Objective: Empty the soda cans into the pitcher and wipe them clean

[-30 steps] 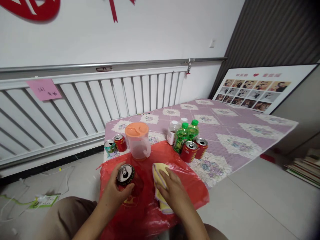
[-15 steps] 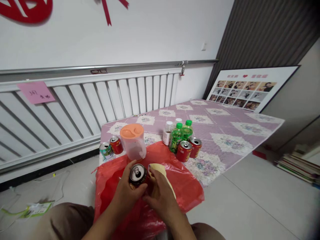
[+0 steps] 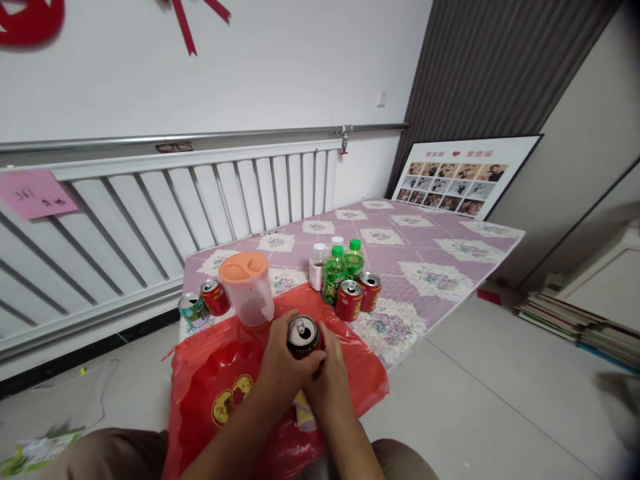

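Observation:
A dark drink can [image 3: 303, 331] with an opened silver top stands upright between my two hands, above a red plastic bag [image 3: 363, 373]. My left hand [image 3: 286, 363] is wrapped round its left and near side, the thumb across the front. My right hand [image 3: 333, 373] closes on the can's right side, fingers partly hidden behind it. A pale yellow sheet-like thing [image 3: 304, 412] shows below my wrists, mostly covered. Left of my forearms lies a red scalloped plate [image 3: 197, 393] with a yellow heart-shaped print.
Beyond my hands stands a clear pitcher [image 3: 250, 300] with an orange lid. Left of it are a red can [image 3: 215, 298] and a green can [image 3: 193, 311]. Several bottles [image 3: 334, 275] and two red cans [image 3: 349, 301] cluster at the right. A radiator [image 3: 225, 200] runs behind the table.
My hands and the can have moved right in view. My right hand has closed onto the can. The yellow sheet now sits lower, under my wrists, and more of the red plate shows.

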### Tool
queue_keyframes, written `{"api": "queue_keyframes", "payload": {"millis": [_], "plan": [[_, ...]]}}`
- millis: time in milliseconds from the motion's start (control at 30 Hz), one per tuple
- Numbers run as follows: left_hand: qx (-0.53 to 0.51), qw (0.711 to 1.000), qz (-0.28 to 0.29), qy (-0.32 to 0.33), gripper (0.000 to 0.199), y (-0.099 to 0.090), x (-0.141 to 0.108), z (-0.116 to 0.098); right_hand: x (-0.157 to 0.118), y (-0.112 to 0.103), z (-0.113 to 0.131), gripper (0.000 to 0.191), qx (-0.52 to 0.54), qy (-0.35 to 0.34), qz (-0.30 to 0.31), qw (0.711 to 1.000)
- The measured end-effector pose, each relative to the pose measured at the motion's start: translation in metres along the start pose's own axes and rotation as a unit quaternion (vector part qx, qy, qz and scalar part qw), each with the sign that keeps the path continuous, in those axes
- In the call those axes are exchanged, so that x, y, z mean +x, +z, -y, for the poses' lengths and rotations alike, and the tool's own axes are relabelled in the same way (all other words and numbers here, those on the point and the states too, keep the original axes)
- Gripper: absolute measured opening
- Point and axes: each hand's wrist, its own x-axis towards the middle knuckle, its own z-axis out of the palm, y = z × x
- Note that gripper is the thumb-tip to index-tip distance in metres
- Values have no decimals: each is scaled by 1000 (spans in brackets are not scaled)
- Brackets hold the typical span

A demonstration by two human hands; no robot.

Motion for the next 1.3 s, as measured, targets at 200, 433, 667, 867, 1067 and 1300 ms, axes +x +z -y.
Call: {"api": "queue_keyframes", "payload": {"millis": [200,433,667,867,1067,1300], "plan": [[-19,999,32,8,74,28,7,3,16,-24,-15,66,27,55,-22,998],[195,970,117,91,46,48,-5,23,38,-73,-45,83,53,235,-138,961],[375,910,156,83,40,68,-21,52,38,-98,-91,81,53,300,-202,931],[395,904,140,83,38,69,-26,60,47,-100,-113,87,11,307,-219,926],[399,904,141,70,35,71,-26,55,69,-103,-123,82,-24,294,-215,931],[392,907,149,51,39,73,-25,58,84,-102,-142,73,-14,243,-189,951]]}}
